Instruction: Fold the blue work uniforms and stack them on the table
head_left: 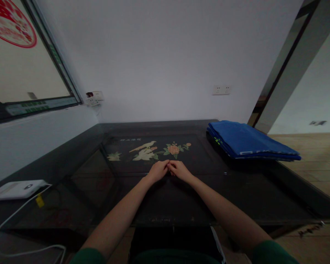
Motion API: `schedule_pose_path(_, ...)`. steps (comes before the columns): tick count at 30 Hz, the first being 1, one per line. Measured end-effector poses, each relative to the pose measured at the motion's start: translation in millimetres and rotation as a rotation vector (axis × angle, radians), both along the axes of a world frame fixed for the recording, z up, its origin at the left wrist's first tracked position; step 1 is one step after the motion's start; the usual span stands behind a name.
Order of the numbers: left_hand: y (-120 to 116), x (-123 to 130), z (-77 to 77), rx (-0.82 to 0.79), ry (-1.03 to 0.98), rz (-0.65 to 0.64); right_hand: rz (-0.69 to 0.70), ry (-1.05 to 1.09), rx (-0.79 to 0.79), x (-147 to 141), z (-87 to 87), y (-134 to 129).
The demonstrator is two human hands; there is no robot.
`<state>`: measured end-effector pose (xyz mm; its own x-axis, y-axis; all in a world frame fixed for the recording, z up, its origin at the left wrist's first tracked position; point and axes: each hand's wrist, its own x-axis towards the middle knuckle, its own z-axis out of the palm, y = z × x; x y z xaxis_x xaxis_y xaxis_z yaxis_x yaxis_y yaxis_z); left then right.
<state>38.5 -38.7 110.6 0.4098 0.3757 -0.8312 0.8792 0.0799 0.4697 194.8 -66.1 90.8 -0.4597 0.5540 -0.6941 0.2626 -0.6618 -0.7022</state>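
My left hand (158, 170) and my right hand (179, 170) meet at the fingertips over the middle of the dark, glossy table (181, 205). Both have curled, closed fingers, and no object shows in either one. Just beyond them, the table top bears a picture of pale birds (145, 153) and a pink flower (173, 149) with green leaves. To the right and farther off lies a flat pile of folded blue cloth or sheeting (250, 138), apart from my hands.
A white flat device (18, 190) with a white cable (13, 214) and yellow tag (40, 201) lies at the table's left. Wall sockets (221, 90) sit behind the table. A window (30, 66) is at the left, and tiled floor (316, 154) shows at the right.
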Motion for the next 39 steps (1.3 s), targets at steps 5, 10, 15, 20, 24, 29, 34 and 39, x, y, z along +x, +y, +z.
schedule_pose_path(5, -0.5, -0.5, -0.8, -0.001, -0.005, 0.012, -0.004, 0.008, 0.003, 0.1, 0.1, 0.2)
schedule_pose_path(10, 0.2, -0.5, -0.6, -0.003, 0.009, 0.005, -0.002, 0.002, 0.000, 0.3, 1.1, 0.9)
schedule_pose_path(15, -0.6, -1.2, -1.3, 0.009, -0.007, 0.003, -0.007, 0.007, 0.002, 0.3, 1.4, 1.3)
schedule_pose_path(20, -0.5, -0.1, -1.1, 0.001, 0.008, -0.006, 0.004, 0.007, -0.008, 0.5, 0.8, 0.9)
schedule_pose_path(24, 1.3, 1.2, 1.0, -0.008, 0.010, -0.004, -0.003, 0.015, -0.004, 1.0, 1.6, 1.1)
schedule_pose_path(29, 1.6, 0.8, 1.8, -0.002, -0.001, 0.007, -0.005, 0.013, -0.006, 1.2, 1.9, 1.1)
schedule_pose_path(34, 1.0, 0.6, 1.4, 0.007, -0.013, 0.012, 0.002, 0.008, 0.014, 1.3, 1.4, 1.2)
schedule_pose_path(39, 0.7, 0.1, 0.8, 0.010, 0.000, -0.009, 0.006, 0.004, -0.007, 0.9, 2.1, 1.5)
